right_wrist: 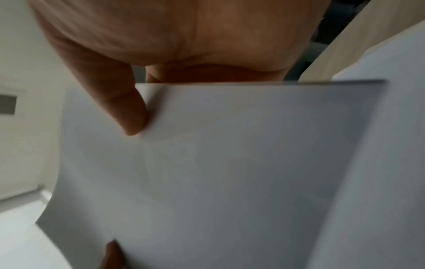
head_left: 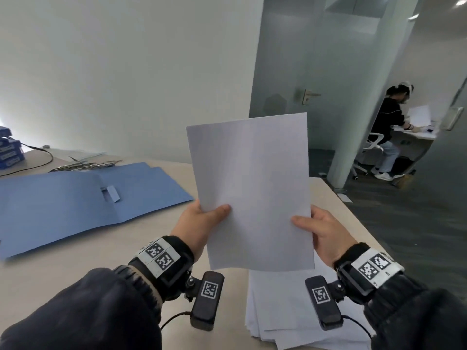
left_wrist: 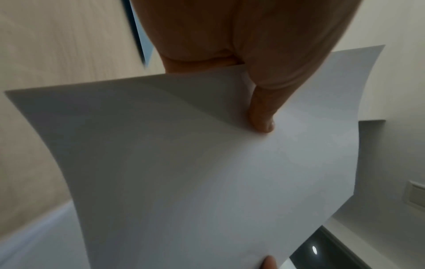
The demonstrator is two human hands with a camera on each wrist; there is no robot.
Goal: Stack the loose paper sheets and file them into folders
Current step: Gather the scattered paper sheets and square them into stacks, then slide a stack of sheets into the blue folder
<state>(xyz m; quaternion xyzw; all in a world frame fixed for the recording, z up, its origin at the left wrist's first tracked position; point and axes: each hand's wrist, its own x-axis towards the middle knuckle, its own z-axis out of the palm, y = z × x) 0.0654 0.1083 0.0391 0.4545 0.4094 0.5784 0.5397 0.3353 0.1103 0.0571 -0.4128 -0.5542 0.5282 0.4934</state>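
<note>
I hold a stack of white paper sheets [head_left: 251,188] upright above the desk, between both hands. My left hand [head_left: 202,221] pinches its left edge, thumb on the front, fingers behind. My right hand [head_left: 321,231] pinches the right edge the same way. The left wrist view shows the thumb [left_wrist: 262,116] pressed on the sheets [left_wrist: 207,172]; the right wrist view shows the other thumb [right_wrist: 128,112] on the paper [right_wrist: 230,172]. A loose pile of white sheets [head_left: 290,311] lies on the desk below my hands. An open blue folder [head_left: 75,203] lies flat to the left.
The beige desk [head_left: 151,243] ends at its right edge near the floor. Metal binder clips [head_left: 86,165] lie behind the folder, a black cable [head_left: 38,160] and blue boxes [head_left: 8,152] at far left. A person [head_left: 389,130] sits at another desk beyond a glass door.
</note>
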